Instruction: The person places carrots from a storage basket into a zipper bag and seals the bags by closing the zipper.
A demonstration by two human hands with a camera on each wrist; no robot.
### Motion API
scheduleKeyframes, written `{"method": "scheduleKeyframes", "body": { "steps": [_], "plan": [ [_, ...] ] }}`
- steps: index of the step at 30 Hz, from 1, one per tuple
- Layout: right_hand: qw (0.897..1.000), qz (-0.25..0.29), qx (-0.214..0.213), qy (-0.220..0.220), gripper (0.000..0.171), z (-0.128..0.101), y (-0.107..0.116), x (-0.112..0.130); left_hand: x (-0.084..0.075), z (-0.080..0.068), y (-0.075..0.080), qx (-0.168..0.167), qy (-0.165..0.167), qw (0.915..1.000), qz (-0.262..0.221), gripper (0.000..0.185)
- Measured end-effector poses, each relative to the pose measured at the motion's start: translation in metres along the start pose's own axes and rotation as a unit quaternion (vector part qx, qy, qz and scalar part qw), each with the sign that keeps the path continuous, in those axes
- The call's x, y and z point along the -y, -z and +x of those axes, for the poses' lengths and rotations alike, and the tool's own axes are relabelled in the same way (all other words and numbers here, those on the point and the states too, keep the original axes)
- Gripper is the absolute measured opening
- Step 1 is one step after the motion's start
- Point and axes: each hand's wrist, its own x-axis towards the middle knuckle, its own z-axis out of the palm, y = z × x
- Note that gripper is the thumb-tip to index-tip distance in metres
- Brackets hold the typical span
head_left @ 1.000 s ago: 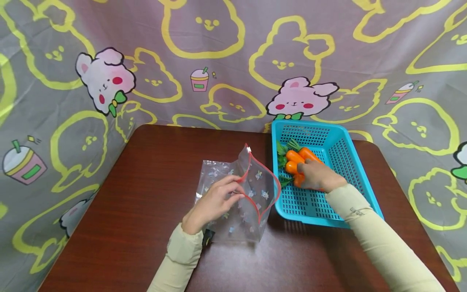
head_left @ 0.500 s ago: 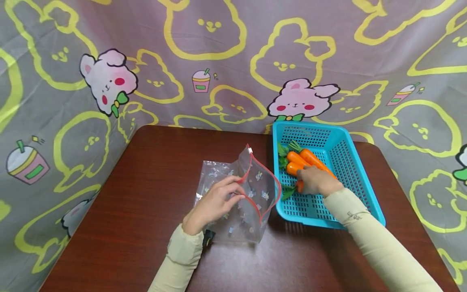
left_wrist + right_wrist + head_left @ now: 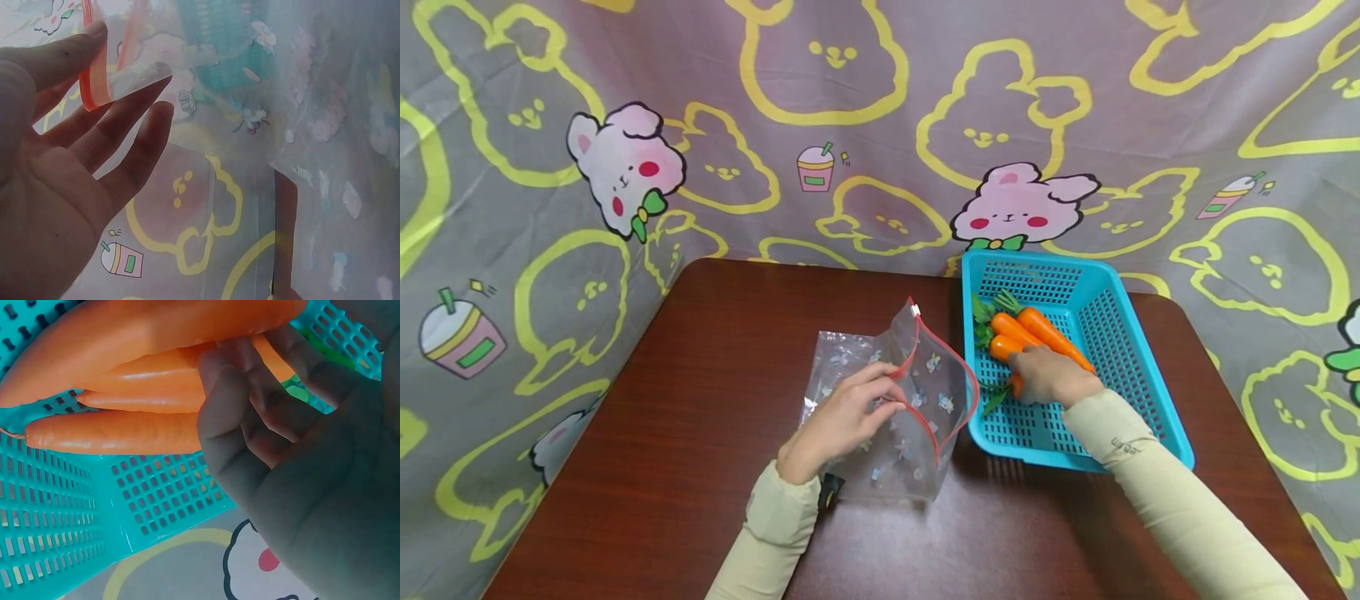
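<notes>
Head view: right hand (image 3: 1051,377) grasps glossy orange carrots (image 3: 1037,329); left hand (image 3: 842,417) pinches clear bag (image 3: 895,417)

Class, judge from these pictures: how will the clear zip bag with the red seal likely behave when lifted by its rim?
The clear plastic zip bag with the red seal probably flops: its mouth curves loosely where the left hand pinches the rim. It looks thin, see-through and empty, so likely very light. It may sag shut once released.

We see a clear plastic zip bag with little pictures and a red edge (image 3: 895,408) lying on the table, its mouth standing open. Beside it, four smooth orange toy carrots with green tops (image 3: 1026,337) lie together in the basket.
</notes>
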Motion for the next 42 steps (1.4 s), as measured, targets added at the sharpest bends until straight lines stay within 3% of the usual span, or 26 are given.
{"method": "scheduleKeyframes", "body": {
  "steps": [21,42],
  "plan": [
    [1.0,-0.012,-0.005,0.006,0.012,-0.0028,-0.0013,0.0013,-0.0021,0.0016,-0.0013,0.0,-0.001,1.0,0.004,0.003],
    [1.0,0.01,-0.006,0.0,0.016,-0.0061,0.0004,0.0024,-0.0032,0.0005,-0.0017,-0.001,-0.002,1.0,0.0,0.004]
  ]
}}
